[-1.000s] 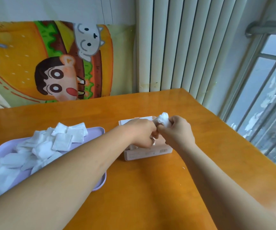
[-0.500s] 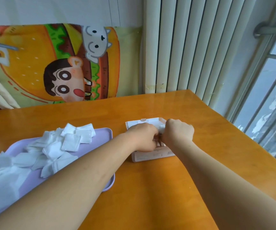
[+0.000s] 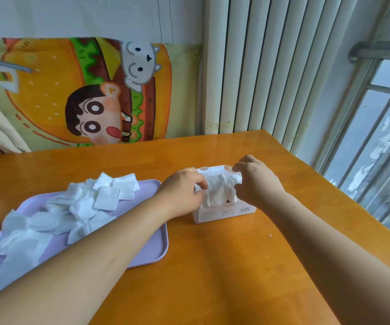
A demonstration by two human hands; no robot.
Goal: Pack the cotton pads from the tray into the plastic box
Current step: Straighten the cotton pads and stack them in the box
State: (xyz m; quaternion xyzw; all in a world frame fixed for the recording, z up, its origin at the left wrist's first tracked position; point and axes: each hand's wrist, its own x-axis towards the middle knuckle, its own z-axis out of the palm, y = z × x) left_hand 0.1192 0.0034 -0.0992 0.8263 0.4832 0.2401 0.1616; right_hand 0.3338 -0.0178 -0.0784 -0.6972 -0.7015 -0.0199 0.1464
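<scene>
A small pale plastic box (image 3: 224, 213) stands on the orange table, its lid open toward the back. A row of white cotton pads (image 3: 219, 190) stands upright in it, rising above the rim. My left hand (image 3: 182, 192) grips the left end of that row and my right hand (image 3: 254, 184) grips the right end, squeezing the pads between them. To the left lies a lilac tray (image 3: 151, 249) with several loose cotton pads (image 3: 83, 207) heaped on it; my left forearm crosses its near corner.
The wooden table (image 3: 212, 277) ends at the right near a window (image 3: 381, 160). A cartoon cloth (image 3: 83, 95) and white vertical slats (image 3: 259, 66) stand behind the far edge.
My right hand held a pad above the box, then both hands pressed down into it. They have since spread apart to the two ends of the row, exposing the packed pads.
</scene>
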